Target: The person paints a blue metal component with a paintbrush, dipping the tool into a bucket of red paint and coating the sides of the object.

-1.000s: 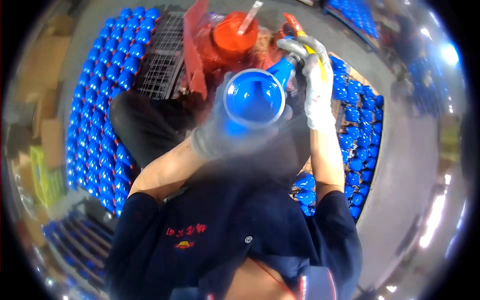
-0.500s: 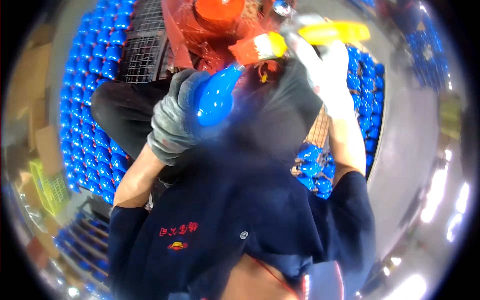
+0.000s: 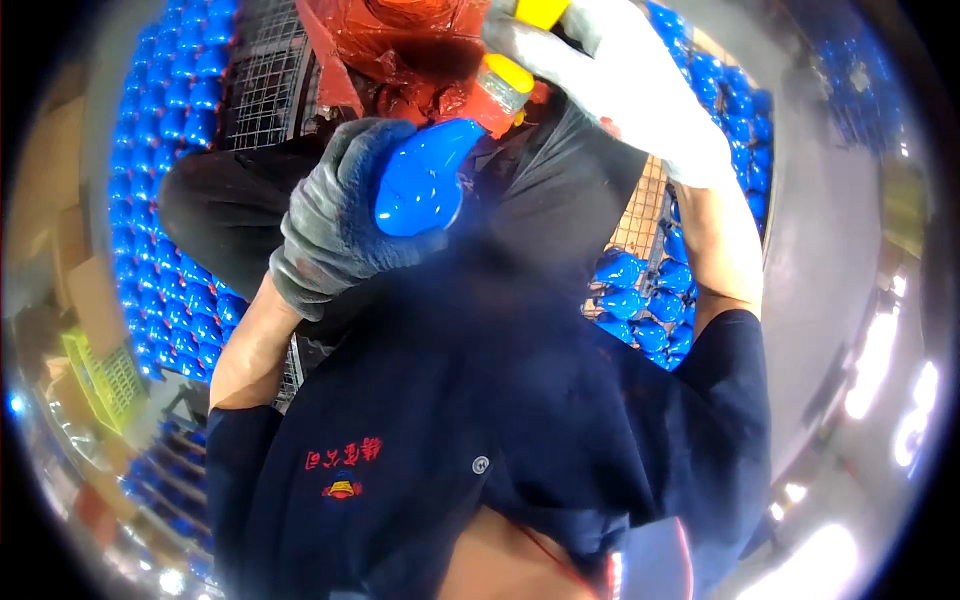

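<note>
My left hand (image 3: 340,210), in a grey glove, is wrapped round a glossy blue rounded piece (image 3: 420,185) with a tapered end. That end points up and to the right. In my right hand (image 3: 610,80), white-gloved, is a paintbrush (image 3: 508,73) with a yellow handle and red-coated bristles. The bristles meet or overlap the tapered end of the blue piece; whether they touch cannot be told. Fingers hide part of the brush handle. Just beyond the brush sits a container wrapped in red, paint-smeared plastic (image 3: 400,50), cut off by the top edge.
Rows of glossy blue pieces (image 3: 165,190) stand on my left. More blue pieces (image 3: 640,300) lie on a wire rack (image 3: 640,215) at my right. A metal grid (image 3: 262,85) is at the upper left. Farther left are a yellow-green crate (image 3: 105,380) and cardboard boxes (image 3: 50,170).
The brush has turned from lying sideways to pointing down, its bristles now at the blue piece's tip. My right hand has come closer; my left hand has shifted slightly left with the piece.
</note>
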### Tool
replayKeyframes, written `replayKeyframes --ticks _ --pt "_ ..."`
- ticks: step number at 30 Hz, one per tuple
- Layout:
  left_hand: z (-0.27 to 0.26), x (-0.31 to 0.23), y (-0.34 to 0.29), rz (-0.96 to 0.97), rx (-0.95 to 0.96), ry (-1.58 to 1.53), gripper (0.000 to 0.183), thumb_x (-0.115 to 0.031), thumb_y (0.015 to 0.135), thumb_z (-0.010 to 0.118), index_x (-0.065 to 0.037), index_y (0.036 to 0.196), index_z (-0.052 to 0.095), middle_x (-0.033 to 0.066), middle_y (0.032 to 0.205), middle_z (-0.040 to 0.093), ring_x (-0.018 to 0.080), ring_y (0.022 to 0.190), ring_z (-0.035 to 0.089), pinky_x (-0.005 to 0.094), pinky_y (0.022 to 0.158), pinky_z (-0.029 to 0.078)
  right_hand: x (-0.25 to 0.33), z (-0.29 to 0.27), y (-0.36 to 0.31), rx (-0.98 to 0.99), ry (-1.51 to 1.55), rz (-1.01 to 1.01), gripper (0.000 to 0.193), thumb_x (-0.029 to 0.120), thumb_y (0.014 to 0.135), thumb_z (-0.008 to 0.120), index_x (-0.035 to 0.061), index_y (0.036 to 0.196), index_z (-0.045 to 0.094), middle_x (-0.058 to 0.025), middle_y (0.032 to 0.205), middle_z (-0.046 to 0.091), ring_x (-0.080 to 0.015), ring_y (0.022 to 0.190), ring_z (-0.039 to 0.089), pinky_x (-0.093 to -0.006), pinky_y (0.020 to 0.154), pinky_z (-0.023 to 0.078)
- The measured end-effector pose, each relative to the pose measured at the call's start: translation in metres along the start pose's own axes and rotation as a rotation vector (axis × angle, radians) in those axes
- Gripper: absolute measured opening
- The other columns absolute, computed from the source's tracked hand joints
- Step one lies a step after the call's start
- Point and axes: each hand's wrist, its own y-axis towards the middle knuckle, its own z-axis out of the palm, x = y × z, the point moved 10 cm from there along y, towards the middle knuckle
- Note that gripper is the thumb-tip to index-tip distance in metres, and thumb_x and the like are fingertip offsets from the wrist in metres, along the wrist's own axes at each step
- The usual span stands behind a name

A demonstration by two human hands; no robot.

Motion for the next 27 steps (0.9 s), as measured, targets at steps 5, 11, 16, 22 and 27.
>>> replayKeyframes --ticks 5,11,16,22,27 --pt "0.026 0.057 -0.017 -0.48 0.113 -0.732 0.099 -0.042 0.064 0.095 -0.002 0.142 0.049 0.0103 0.13 0.063 0.0184 0.116 0.06 0.0375 0.102 0.048 0.011 -0.009 -0.02 -0.27 -0.171 -0.164 0.016 0.021 0.094 0.071 0.0071 0.103 0.07 -0.0072 0.095 0.072 -0.0175 0.087 0.07 -0.0318 0.078 0.054" --pt "0.038 0.059 -0.032 -0.698 0.037 -1.501 0.103 -0.066 0.078 0.074 -0.003 0.15 0.039 0.0202 0.144 0.053 0.0323 0.131 0.054 0.0441 0.111 0.045 0.002 -0.014 -0.028 -0.377 0.07 -0.432 0.017 0.0 0.087 0.071 0.0047 0.103 0.068 -0.0067 0.097 0.07 -0.0191 0.088 0.065 -0.0306 0.079 0.051" --pt "0.071 0.054 -0.026 -0.598 0.069 -2.302 0.078 -0.052 0.097 0.055 0.0 0.151 0.033 0.0274 0.141 0.047 0.0443 0.093 0.065 0.0479 0.072 0.061 -0.023 -0.008 -0.028 -0.412 0.313 -0.517 0.023 -0.006 0.08 0.069 0.0042 0.101 0.068 -0.0099 0.091 0.064 -0.0192 0.084 0.061 -0.0303 0.073 0.049" --pt "0.059 -0.01 -0.007 -0.228 0.556 -3.168 0.057 -0.035 0.103 0.051 -0.002 0.147 0.039 0.016 0.122 0.056 0.0291 0.064 0.067 0.0346 0.051 0.052 -0.08 0.027 -0.017 -0.529 0.601 -0.418 0.02 -0.011 0.078 0.069 0.0004 0.095 0.068 -0.0141 0.1 0.065 -0.0221 0.091 0.064 -0.0308 0.078 0.053" --pt "0.057 -0.006 -0.008 -0.46 0.534 -3.127 0.049 -0.023 0.096 0.067 -0.014 0.141 0.051 0.0005 0.109 0.062 0.0098 0.047 0.043 0.0245 0.044 0.037 -0.109 0.018 -0.025 -0.686 0.612 -0.261 0.019 -0.013 0.082 0.065 -0.0024 0.098 0.068 -0.0113 0.1 0.064 -0.0181 0.087 0.064 -0.0285 0.079 0.053"
